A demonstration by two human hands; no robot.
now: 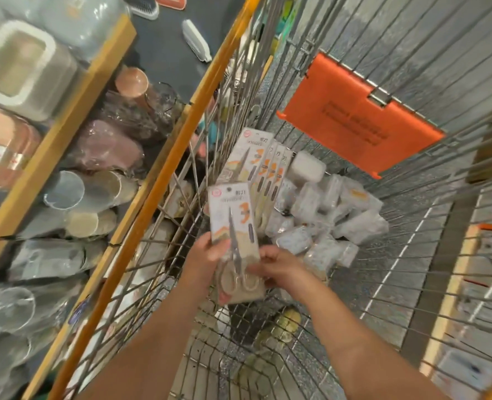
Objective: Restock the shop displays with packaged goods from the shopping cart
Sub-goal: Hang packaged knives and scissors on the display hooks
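Note:
A carded pack of scissors (233,223) is held upright inside the wire shopping cart (412,197). My left hand (207,255) grips its left edge. My right hand (279,267) pinches its lower right edge, near the scissor handles. Behind it, several more scissor packs (263,163) lean against the cart's left wall. A heap of small clear-wrapped packets (325,215) lies on the cart floor to the right.
An orange plastic flap (357,122) hangs on the cart's far wall. Yellow-edged shelves (65,122) on the left hold wrapped cups, glasses and containers. Another display (487,284) stands at the right edge. A dark item (244,321) lies low in the cart.

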